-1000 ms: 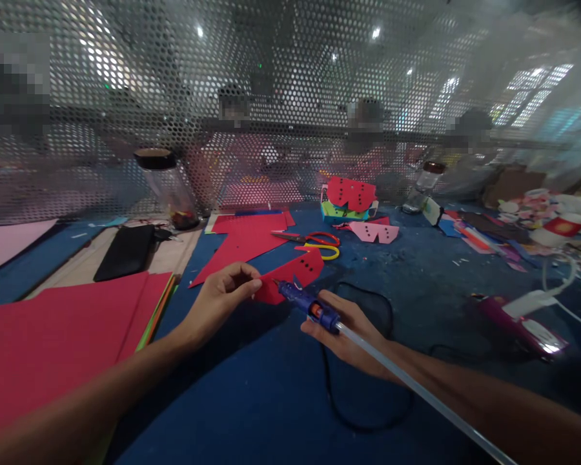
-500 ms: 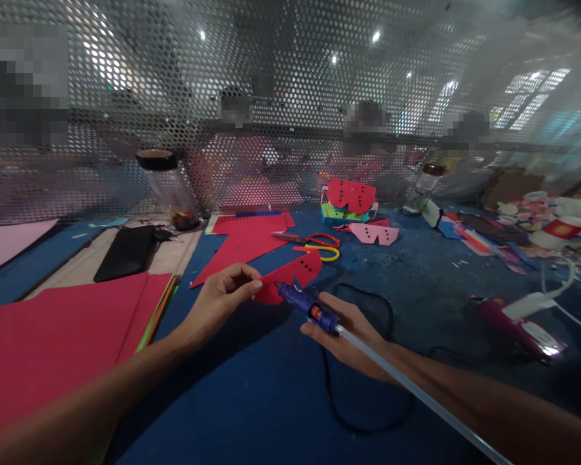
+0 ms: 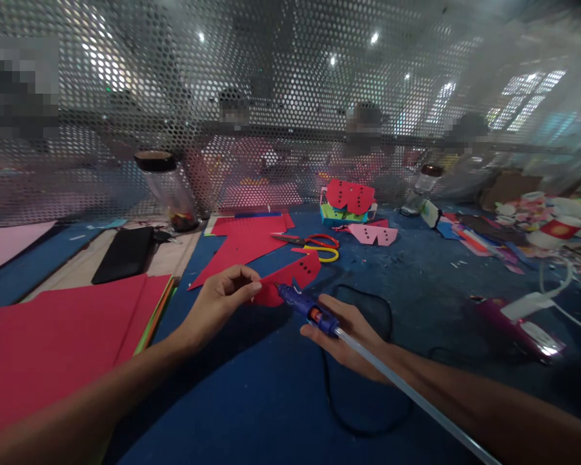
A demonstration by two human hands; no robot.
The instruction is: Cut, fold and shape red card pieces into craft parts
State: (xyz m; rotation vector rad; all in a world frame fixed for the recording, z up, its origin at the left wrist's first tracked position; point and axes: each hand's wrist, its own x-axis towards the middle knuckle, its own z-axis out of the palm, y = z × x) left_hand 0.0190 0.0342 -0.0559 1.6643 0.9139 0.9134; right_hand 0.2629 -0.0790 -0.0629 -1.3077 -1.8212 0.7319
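Note:
My left hand pinches the left end of a red paper cutout, which has black dots and a notch in its lower edge. In my right hand is a purple glue gun, my fingers wrapped round its handle. Its nozzle is at the cutout, close to my left fingertips; whether it touches the paper I cannot tell. A long translucent glue stick sticks out of the gun's back. Just beyond the cutout lie scissors with red and yellow handles, beside red paper pieces.
Red sheets are stacked at left, near a black phone and a lidded jar. Dotted cutouts stand at the back before a perforated screen. At right are a magenta device and paper cups. A black cord loops across the table.
Both hands, the glue gun and the red cutout hold nearly the same place. The whole view has shifted very slightly.

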